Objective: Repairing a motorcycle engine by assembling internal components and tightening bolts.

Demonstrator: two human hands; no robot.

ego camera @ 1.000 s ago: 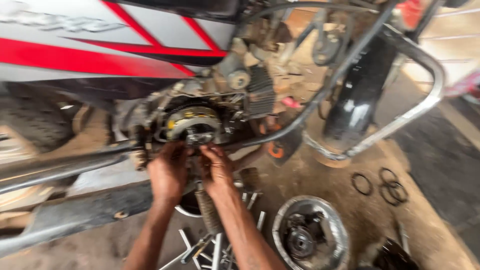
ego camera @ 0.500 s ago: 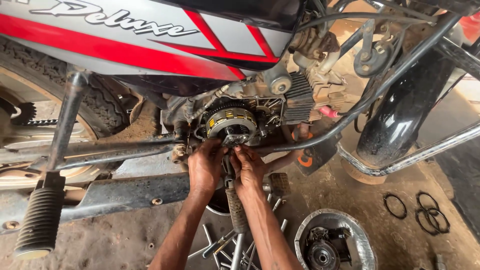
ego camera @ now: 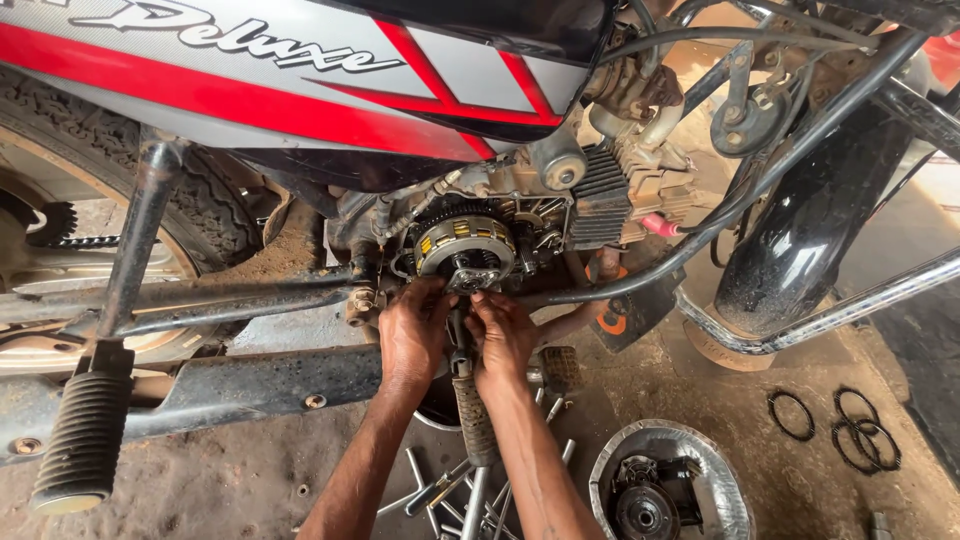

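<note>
A motorcycle lies tilted on the ground with its engine side cover off, exposing the round clutch assembly point(ego camera: 465, 245). My left hand point(ego camera: 412, 335) and my right hand point(ego camera: 503, 338) are close together just below the clutch. Both are wrapped around the head of a long wrench point(ego camera: 470, 410) with a ribbed grip that runs down between my forearms. The tool's tip at the clutch centre is hidden by my fingers.
The red, white and black fuel tank point(ego camera: 300, 80) fills the top. A footpeg point(ego camera: 85, 430) and frame bars lie left. Loose tools point(ego camera: 445, 495) lie under my arms. A removed engine cover point(ego camera: 665, 485) and several black rings point(ego camera: 850, 425) rest on the dirt floor right.
The view has shifted so the motorcycle sits further right and lower in frame. My hands stay gripped on the tool under the clutch, with little change in their pose.
</note>
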